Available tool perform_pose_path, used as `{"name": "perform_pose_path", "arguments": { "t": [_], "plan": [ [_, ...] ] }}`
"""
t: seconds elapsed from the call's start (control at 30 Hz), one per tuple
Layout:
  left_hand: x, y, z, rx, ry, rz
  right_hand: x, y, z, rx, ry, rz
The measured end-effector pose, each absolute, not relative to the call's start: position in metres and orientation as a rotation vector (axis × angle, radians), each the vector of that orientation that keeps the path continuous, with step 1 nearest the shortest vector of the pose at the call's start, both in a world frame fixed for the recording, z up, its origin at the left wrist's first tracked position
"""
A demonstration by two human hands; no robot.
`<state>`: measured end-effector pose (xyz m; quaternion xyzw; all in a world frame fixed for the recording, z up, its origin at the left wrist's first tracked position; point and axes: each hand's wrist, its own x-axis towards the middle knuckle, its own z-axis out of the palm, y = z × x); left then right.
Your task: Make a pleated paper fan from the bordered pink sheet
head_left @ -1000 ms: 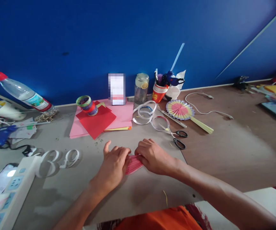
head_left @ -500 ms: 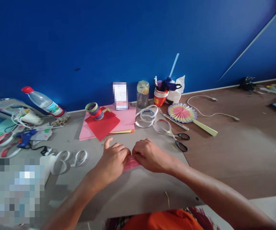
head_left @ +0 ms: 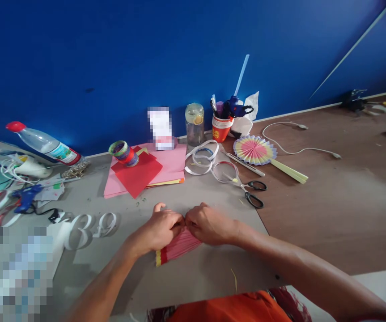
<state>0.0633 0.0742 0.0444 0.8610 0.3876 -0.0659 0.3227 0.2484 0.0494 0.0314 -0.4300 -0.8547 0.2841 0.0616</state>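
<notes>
Pleated pink paper [head_left: 181,243] with a red band and a yellow scalloped edge at its left end lies under my fingers at the near middle of the table. My left hand [head_left: 163,227] is closed, its fingertips pinching the far edge of the folds, with one finger raised. Right beside it, my right hand [head_left: 209,225] grips the same edge with bent fingers, the knuckles of both hands almost touching. Part of the paper is hidden beneath the hands. Beyond my right hand lie black-handled scissors [head_left: 256,193].
Pink sheets [head_left: 176,163] with red paper [head_left: 138,174] and a tape roll stack lie behind. A finished pleated fan [head_left: 255,150] is at right, near a cup of tools [head_left: 222,127] and a jar [head_left: 195,127]. A glue gun [head_left: 27,197] and bottle [head_left: 48,143] are left.
More of the pleated paper now shows below my hands, including its red and yellow end at the left. The camera view has shifted slightly.
</notes>
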Motion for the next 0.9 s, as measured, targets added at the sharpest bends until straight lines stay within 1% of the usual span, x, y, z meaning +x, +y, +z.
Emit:
{"name": "perform_pose_path", "arguments": {
  "t": [0.17, 0.3, 0.47, 0.6, 0.9],
  "plan": [
    [0.065, 0.065, 0.034, 2.445, 1.103, -0.077, 0.249, 0.048, 0.014, -1.269, -2.631, 0.597],
    [0.066, 0.057, 0.028, 2.563, 1.176, 0.032, 0.250, 0.047, 0.008, -1.269, -2.610, 0.497],
    [0.065, 0.053, 0.021, 2.628, 1.211, 0.091, 0.250, 0.047, 0.006, -1.287, -2.603, 0.487],
    [0.065, 0.052, 0.018, 2.657, 1.216, 0.123, 0.250, 0.048, 0.006, -1.292, -2.587, 0.548],
    [0.065, 0.054, 0.018, 2.640, 1.164, 0.136, 0.260, 0.054, 0.012, -1.187, -2.649, 0.619]
  ]
}}
